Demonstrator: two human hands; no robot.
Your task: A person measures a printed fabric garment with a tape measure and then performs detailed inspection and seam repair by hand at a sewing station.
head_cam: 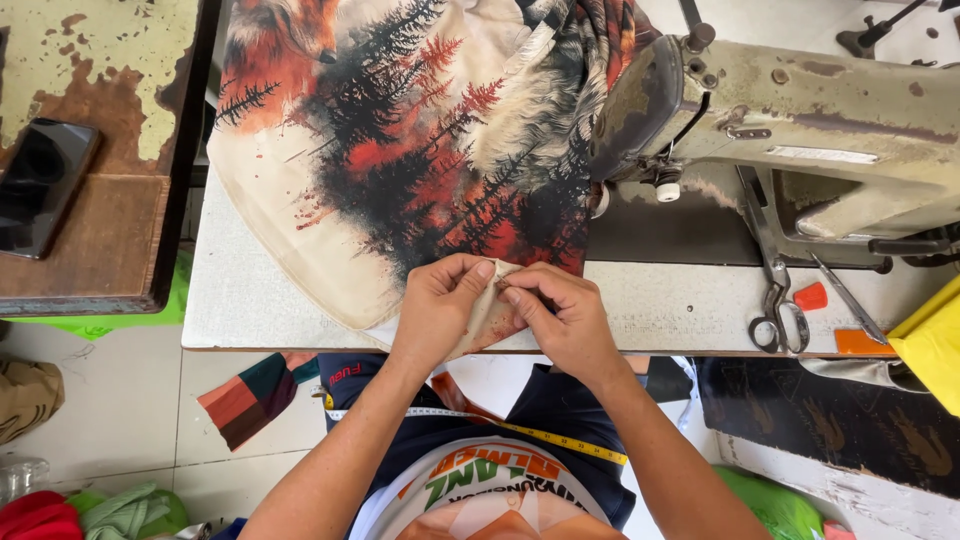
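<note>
A large cream fabric point(400, 150) printed with dark and red pine trees and animals lies spread on the white sewing table point(240, 300). Its near corner point(490, 315) hangs at the table's front edge. My left hand point(440, 305) and my right hand point(560, 315) meet there, thumbs and forefingers pinching that folded corner between them. The far end of the fabric runs under the head of an old beige sewing machine point(790, 110) at the right.
Scissors point(778, 305), a thin metal tool point(848, 298) and orange chalk pieces point(812, 296) lie right of my hands. A black phone point(40, 185) rests on a peeling side table at left. A yellow measuring tape point(560, 440) hangs at my chest. Cloth scraps point(250, 395) lie on the floor.
</note>
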